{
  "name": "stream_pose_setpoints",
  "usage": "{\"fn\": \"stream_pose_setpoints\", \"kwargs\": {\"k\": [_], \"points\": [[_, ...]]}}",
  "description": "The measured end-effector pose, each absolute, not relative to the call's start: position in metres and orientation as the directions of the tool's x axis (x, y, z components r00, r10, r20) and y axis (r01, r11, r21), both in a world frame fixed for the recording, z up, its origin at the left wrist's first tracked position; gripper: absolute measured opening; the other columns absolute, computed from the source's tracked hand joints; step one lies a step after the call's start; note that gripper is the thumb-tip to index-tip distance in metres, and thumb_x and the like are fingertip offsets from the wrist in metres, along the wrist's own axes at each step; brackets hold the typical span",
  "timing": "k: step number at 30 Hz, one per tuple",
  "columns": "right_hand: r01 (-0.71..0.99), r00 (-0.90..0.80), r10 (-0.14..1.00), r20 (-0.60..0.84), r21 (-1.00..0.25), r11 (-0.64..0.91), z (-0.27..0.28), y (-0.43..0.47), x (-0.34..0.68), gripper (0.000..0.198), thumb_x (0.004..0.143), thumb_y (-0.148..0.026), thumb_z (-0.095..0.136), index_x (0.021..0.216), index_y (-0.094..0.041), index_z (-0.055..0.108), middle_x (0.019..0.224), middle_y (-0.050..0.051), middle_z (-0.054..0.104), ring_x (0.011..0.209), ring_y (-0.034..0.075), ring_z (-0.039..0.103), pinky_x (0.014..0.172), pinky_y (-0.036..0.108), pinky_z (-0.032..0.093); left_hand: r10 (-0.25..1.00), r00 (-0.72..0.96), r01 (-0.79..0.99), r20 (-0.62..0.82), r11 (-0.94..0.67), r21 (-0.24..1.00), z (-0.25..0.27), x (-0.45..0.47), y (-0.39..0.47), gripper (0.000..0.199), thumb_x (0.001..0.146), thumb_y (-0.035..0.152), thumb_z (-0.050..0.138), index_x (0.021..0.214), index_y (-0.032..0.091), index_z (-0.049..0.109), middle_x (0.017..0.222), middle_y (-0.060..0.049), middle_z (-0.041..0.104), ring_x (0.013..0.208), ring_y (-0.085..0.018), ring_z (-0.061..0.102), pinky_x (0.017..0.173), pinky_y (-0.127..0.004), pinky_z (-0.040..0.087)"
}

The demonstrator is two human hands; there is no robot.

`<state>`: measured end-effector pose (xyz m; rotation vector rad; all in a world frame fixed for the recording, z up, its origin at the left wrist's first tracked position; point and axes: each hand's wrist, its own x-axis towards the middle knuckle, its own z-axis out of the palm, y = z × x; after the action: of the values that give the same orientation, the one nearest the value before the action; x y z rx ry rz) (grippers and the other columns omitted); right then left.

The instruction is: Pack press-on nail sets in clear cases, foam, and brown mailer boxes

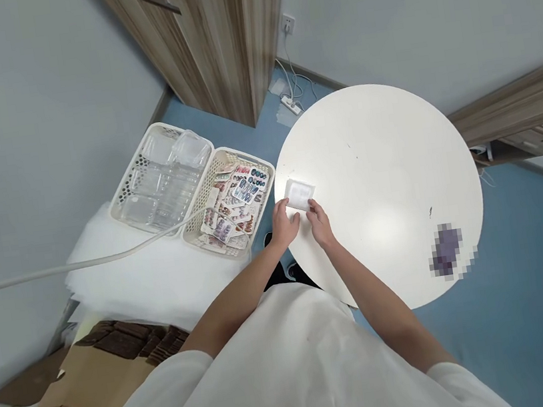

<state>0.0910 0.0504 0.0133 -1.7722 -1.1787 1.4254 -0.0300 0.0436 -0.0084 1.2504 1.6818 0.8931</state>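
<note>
Over the left edge of the round white table (395,146), a small flat rectangular case (300,194), translucent and whitish, lies between my two hands. My left hand (285,226) grips its near left corner, fingertips at the edge and thumb pointing inward. At the near right corner, my right hand (321,225) holds the case in the same way. What the case contains is too faint to make out. To the left, a white basket (195,238) holds many cards of patterned press-on nails (248,190). Beside it, another white basket (120,184) is filled with clear plastic boxes (167,178).
A pixelated purple object (446,250) lies near the table's right edge. A pale hose (107,259) crosses the baskets. White foam sheets (125,278) and an open cardboard box (89,384) with brown contents are at left. A wooden cabinet (213,43) and power strip (290,104) stand behind.
</note>
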Motion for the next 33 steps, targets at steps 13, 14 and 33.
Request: {"fn": "stream_pose_setpoints", "kwargs": {"k": [13, 14, 33], "points": [[0.368, -0.067, 0.901, -0.428, -0.85, -0.376, 0.015, 0.041, 0.1, 0.062, 0.079, -0.047, 0.045, 0.134, -0.025, 0.03, 0.147, 0.005, 0.017, 0.132, 0.023, 0.023, 0.102, 0.04, 0.032, 0.954, -0.189, 0.421, -0.233, 0.293, 0.858, 0.004, -0.026, 0.031, 0.055, 0.077, 0.022, 0.054, 0.129, 0.018, 0.035, 0.139, -0.012, 0.031, 0.131, -0.025, 0.027, 0.106, -0.042, 0.027], [0.371, -0.079, 0.899, -0.43, -0.85, -0.374, 0.017, 0.037, 0.102, 0.062, 0.079, -0.048, 0.046, 0.134, -0.024, 0.03, 0.147, 0.005, 0.017, 0.132, 0.023, 0.023, 0.101, 0.039, 0.033, 0.951, -0.201, 0.426, -0.237, 0.302, 0.853, 0.006, -0.025, 0.025, 0.055, 0.077, 0.023, 0.054, 0.129, 0.018, 0.036, 0.139, -0.013, 0.03, 0.131, -0.026, 0.026, 0.107, -0.042, 0.026], [0.388, -0.385, 0.803, -0.455, -0.869, -0.307, 0.013, -0.058, 0.146, 0.049, 0.073, -0.036, 0.052, 0.119, -0.02, 0.046, 0.118, 0.01, 0.054, 0.081, 0.015, 0.059, 0.081, 0.036, 0.048, 0.861, -0.414, 0.41, -0.297, 0.468, 0.783, 0.021, -0.011, -0.125, 0.027, 0.076, 0.028, 0.054, 0.103, 0.02, 0.057, 0.107, -0.009, 0.06, 0.102, -0.023, 0.056, 0.083, -0.038, 0.048]]}}
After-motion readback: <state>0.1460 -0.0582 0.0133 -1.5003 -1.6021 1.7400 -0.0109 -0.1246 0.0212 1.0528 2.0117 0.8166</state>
